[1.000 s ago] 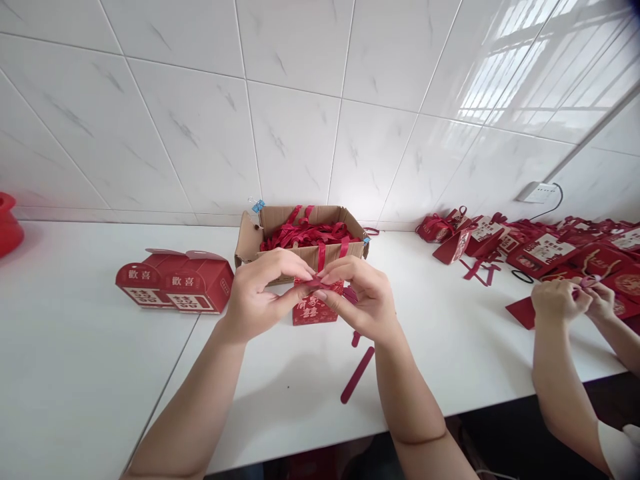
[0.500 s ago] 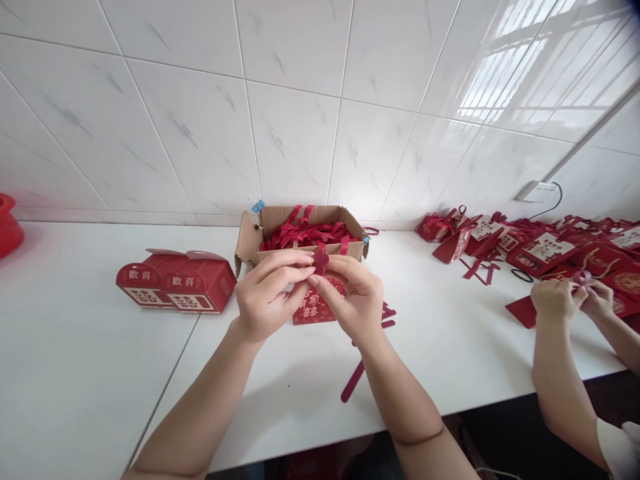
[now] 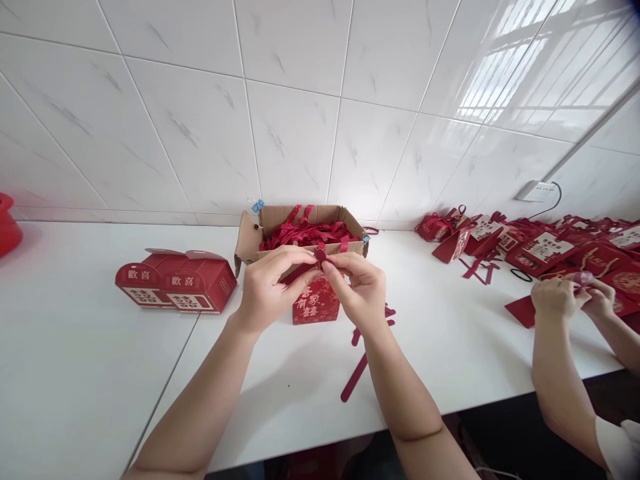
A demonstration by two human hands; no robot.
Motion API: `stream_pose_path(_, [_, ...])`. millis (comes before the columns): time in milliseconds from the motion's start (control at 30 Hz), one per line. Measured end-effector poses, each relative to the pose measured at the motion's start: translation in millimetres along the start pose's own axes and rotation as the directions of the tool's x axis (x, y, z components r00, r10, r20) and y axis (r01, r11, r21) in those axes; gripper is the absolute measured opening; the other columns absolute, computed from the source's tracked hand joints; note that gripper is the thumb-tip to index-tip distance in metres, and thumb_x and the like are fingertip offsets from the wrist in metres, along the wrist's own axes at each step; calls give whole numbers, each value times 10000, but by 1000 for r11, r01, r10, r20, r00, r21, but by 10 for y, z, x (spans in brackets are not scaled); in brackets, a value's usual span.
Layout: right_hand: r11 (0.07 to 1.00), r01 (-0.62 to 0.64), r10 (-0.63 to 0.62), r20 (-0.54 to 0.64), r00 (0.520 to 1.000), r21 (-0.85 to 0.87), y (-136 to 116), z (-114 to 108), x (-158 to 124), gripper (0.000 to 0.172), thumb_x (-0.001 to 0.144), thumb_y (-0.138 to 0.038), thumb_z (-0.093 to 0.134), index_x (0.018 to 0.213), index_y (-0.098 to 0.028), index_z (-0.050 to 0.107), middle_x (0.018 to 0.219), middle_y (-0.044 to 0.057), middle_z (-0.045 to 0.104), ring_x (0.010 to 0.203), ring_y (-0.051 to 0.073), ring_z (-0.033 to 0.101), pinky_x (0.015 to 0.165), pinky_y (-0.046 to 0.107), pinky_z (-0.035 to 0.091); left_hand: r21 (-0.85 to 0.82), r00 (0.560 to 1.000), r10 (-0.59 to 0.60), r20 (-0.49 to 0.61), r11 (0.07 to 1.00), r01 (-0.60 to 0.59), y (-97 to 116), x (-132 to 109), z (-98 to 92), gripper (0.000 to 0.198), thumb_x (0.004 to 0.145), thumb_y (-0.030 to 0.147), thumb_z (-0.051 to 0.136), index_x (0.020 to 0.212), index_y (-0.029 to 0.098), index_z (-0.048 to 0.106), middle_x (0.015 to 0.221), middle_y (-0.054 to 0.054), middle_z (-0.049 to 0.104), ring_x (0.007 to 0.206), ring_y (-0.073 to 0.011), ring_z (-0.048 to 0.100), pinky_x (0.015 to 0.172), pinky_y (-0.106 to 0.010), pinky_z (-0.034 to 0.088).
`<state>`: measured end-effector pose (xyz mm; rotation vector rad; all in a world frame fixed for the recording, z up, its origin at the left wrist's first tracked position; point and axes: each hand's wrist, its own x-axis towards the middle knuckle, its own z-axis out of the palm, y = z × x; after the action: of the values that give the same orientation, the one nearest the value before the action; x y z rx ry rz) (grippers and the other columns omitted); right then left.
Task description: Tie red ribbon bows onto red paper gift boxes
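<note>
Bare left hand [image 3: 267,287] and right hand [image 3: 361,288], slender fingers [image 3: 287,257], bare forearms [image 3: 210,393], curved crease [image 3: 423,437] across right forearm

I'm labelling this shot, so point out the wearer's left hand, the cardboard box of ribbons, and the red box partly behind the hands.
Left hand [image 3: 263,283]: head view, its middle, near the thumb.
Cardboard box [image 3: 246,240]: head view, left flap.
Red box [image 3: 317,301]: head view, printed front.

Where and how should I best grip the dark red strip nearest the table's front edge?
Probably by its rounded near end, pinching the two long edges from above and the left: the dark red strip lies flat on the table, this end is uncovered, and the right forearm hides the far end from view.
</note>
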<state>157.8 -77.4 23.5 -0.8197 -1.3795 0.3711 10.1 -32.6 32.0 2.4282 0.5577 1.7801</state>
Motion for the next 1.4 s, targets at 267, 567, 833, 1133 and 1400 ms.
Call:
stream_pose_path(267, [999, 12, -11, 12, 1000, -48, -23, -19, 1, 91, 826, -190, 625, 838, -204, 714, 829, 44, 705, 769, 158, 661, 701, 302, 556, 48, 1000, 22, -3, 999, -21, -5, -29, 16, 80, 787, 132, 679, 849, 178, 659, 854, -36, 722, 801, -169, 694, 736, -284, 588])
stream_pose_path(567, [987, 20, -18, 14, 1000, -161, -21, -37, 9, 115, 806, -175, 622, 829, -209, 730, 837, 47, 718, 762, 160, 670, 689, 296, 562, 121, 996, 56, 70, 991, -64, 13, -72, 98, 138, 800, 84, 599, 913, 162, 588, 887, -64, 666, 878, -180, 652, 775, -295, 552])
stream_pose_path(833, [981, -146, 162, 129, 978, -124, 34, -147, 77, 80, 802, -226, 658, 799, -199, 733, 852, 38, 717, 792, 153, 674, 700, 260, 568, 142, 990, 9, 138, 989, -29, -57, -76, 155, 92, 832, 103, 552, 895, 168, 568, 853, -47, 655, 811, -171, 643, 731, -279, 535])
stream_pose_path(1133, [898, -10, 70, 121, 990, -439, 169, -82, 82, 187, 877, -114, 495, 825, -152, 670, 814, 60, 661, 755, 155, 611, 693, 273, 506, 265, 989, 5, 150, 963, -45, -115, -128, 309, 103, 856, 109, 517, 896, 169, 590, 851, -52, 670, 808, -181, 660, 716, -277, 540])
stream_pose_path(1400, [936, 0, 84, 224, 971, -352, 244, -156, 160, 193, 888, -101, 479, 830, -172, 649, 828, 27, 658, 802, 133, 609, 697, 240, 479, 192, 989, -18, 144, 981, -10, -251, -126, 245, 148, 824, 112, 600, 905, 216, 668, 907, 9, 716, 811, -177, 676, 729, -285, 568])
